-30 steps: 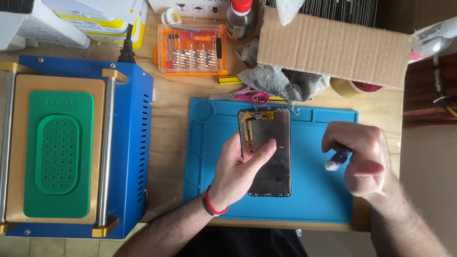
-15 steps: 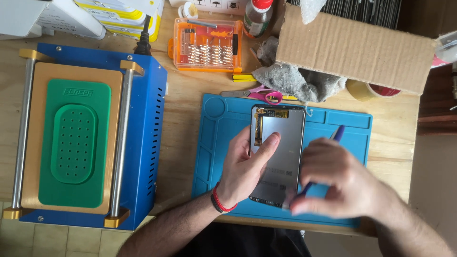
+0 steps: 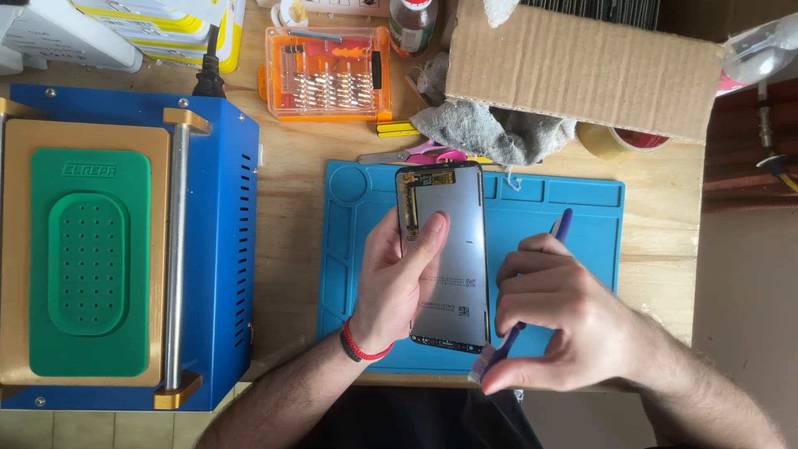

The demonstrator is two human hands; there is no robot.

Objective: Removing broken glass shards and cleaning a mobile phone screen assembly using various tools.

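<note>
Phone screen panel lies back side up over the blue work mat, long axis running away from the person. Left hand grips its left edge, thumb laid flat across the panel's upper half, apparently to pin it so it cannot slide. Right hand is curled shut around a slim blue pry tool, pinched between thumb and fingers; the tool's lower tip sits just beside the panel's bottom right corner, angled as if to work that edge. Orange bit case sits beyond the mat, near but well out of the way. Grey rag is bunched under the cardboard box. Blue heating machine stands to the left, apart from the mat.
</note>
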